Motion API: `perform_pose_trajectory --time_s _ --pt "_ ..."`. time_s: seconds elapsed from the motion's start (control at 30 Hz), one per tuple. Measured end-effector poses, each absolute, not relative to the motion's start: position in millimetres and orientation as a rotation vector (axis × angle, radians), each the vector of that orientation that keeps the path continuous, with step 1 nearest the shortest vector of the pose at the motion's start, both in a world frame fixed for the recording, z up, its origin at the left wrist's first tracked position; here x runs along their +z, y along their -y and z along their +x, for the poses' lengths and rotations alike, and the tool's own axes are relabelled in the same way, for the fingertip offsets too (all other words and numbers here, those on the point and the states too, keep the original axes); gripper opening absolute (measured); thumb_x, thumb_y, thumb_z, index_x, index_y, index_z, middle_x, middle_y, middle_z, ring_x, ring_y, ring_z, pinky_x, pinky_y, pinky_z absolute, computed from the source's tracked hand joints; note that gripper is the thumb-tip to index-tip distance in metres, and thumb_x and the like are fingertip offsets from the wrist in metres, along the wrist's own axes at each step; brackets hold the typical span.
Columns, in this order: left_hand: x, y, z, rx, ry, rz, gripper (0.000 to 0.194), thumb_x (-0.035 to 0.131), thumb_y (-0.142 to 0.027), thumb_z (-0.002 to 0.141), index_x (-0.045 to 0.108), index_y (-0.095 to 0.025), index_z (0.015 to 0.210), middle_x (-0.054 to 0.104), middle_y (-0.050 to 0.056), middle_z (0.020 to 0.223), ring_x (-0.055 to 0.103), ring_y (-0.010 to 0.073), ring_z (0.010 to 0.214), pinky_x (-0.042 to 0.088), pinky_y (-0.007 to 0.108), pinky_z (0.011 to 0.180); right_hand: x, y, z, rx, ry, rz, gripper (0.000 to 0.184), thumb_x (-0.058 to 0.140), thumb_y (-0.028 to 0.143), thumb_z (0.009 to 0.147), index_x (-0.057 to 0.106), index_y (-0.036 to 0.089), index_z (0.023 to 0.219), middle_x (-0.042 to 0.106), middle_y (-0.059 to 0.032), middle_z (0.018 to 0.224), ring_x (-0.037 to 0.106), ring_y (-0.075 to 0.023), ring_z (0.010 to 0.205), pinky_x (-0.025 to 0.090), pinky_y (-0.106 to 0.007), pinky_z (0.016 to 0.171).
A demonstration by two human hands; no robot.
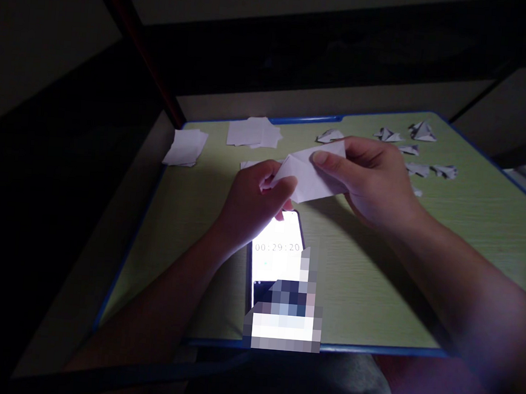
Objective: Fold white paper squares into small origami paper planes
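A white sheet of folded paper is held up above the table between both hands. My left hand pinches its left end, where a slanted fold shows, with the thumb on top. At the upper right part, my right hand grips the paper with its thumb flat on the near face and the fingers behind, mostly hidden. Below the paper lies a lit phone with a timer showing 00:29:20; its lower part is pixelated.
Stacks of white paper and more loose sheets lie at the back left of the green table. Several folded paper shapes sit at the back right. A blue rim edges the table; the surroundings are dark.
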State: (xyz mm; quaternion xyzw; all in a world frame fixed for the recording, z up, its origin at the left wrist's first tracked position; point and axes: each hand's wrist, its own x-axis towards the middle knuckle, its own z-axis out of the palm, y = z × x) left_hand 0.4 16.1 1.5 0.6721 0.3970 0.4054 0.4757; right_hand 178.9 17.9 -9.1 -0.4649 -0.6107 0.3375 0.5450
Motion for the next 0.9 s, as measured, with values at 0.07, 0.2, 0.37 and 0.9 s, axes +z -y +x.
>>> perform_pose_trajectory --time_s 0.07,0.2,0.37,0.9 --pt "1.0 -16.1 0.5 0.990 -0.967 1.640 0.014 0.058 -0.022 0.082 0.055 -0.017 0.069 0.059 -0.004 0.054 0.053 0.0063 0.042 0.042 0.017 0.039 -8.7 -18.2 179.1 0.828 1.426 -1.092 0.026 0.074 0.043 0.077 0.066 0.021 0.067 0.058 0.0025 0.060 0.050 -0.0102 0.051 0.037 -0.025 0.045" --pt "0.0 -16.5 0.7 0.993 -0.957 1.635 0.015 0.057 -0.022 0.081 0.054 -0.017 0.068 0.058 -0.004 0.053 0.052 0.0064 0.041 0.041 0.017 0.038 -5.3 -17.6 177.9 0.876 1.365 -1.078 0.021 0.076 0.035 0.075 0.067 0.020 0.065 0.056 0.0035 0.057 0.048 -0.0086 0.048 0.033 -0.023 0.044" --pt "1.3 -15.9 0.6 0.990 -0.963 1.639 0.015 0.056 -0.021 0.081 0.053 -0.018 0.067 0.058 -0.004 0.052 0.052 0.0068 0.042 0.041 0.018 0.039 -3.8 -17.8 178.3 0.877 1.356 -1.071 0.019 0.077 0.034 0.074 0.069 0.020 0.065 0.057 0.0037 0.057 0.047 -0.0080 0.048 0.030 -0.022 0.043" --pt "2.1 -15.4 1.0 0.989 -0.958 1.618 0.015 0.057 -0.022 0.081 0.053 -0.018 0.067 0.058 -0.004 0.053 0.053 0.0073 0.042 0.042 0.019 0.039 -5.3 -20.5 183.4 0.839 1.404 -1.084 0.016 0.074 0.032 0.077 0.068 0.022 0.066 0.057 0.0033 0.056 0.046 -0.0093 0.046 0.032 -0.023 0.042"
